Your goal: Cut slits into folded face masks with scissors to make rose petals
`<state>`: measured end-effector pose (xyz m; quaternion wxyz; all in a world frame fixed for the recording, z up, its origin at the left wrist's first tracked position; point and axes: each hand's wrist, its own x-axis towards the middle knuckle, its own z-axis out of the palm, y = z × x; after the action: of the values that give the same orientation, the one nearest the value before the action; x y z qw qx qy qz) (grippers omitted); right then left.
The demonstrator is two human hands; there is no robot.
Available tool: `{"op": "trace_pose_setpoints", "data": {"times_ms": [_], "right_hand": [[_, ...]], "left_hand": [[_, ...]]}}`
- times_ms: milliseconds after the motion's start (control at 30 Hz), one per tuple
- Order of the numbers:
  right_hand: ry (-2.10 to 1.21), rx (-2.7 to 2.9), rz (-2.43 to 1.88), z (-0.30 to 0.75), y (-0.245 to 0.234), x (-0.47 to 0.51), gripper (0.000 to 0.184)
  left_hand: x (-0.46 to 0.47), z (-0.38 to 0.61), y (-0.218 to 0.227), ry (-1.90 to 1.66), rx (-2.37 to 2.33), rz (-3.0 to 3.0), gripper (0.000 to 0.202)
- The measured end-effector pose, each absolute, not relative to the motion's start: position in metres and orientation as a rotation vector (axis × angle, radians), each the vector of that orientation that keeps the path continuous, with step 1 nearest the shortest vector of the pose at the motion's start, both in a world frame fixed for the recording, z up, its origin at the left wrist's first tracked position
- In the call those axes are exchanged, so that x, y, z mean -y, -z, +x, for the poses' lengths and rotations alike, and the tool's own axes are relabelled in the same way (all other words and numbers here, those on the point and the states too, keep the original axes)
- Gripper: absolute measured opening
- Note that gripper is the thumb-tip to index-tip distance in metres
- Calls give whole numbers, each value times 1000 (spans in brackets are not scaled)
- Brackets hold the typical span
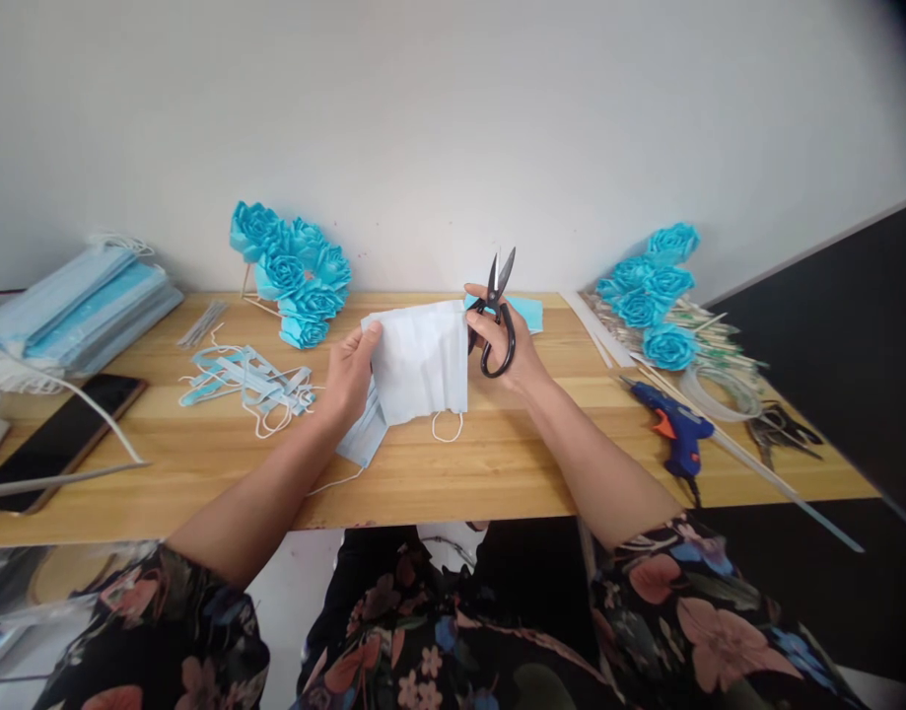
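My left hand [349, 375] grips the left edge of a pale blue face mask [421, 360], held up over the middle of the wooden table [453, 463], white side toward me. An ear loop dangles below the mask. My right hand [508, 345] holds black scissors [497, 316] by the handles at the mask's right edge, blades pointing up and slightly apart. More mask pieces lie under my left hand.
A stack of masks [83, 306] sits far left beside a dark phone [64, 439]. Cut strips and loops [249, 385] lie left of centre. Blue roses [294, 271] stand at the wall, more roses [652, 291] on sticks right. A blue glue gun [674, 424] lies right.
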<state>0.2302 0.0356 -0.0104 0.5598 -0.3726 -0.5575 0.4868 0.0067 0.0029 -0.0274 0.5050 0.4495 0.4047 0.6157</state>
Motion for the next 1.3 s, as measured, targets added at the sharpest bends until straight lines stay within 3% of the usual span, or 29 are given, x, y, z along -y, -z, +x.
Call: {"op": "trace_pose_setpoints", "data": {"times_ms": [133,300,467,633,1033,1300], "right_hand": [[-1278,1345,-851,229,11,-34,65],[-1290,1382,-875,225,10,-32,63],[-1220,1347,-860,226,10,-33,57],[-1159,1353,-901,230,11,-38,56],[-1167,1292,-904,234,8,-38,63],[-1362,1334,-867,229,11,-34,72]], "left_hand": [[-8,3,33,-1569,-980,1090,42],[-7,5,28,-1605,-957,1045,47],[-1,12,17,-1299,-747,957,64],[-2,10,21,-1205,-895,934,61],[-6,7,23,-1334,-974,884,57],[-10,6,25,-1477,-948,889,59]]}}
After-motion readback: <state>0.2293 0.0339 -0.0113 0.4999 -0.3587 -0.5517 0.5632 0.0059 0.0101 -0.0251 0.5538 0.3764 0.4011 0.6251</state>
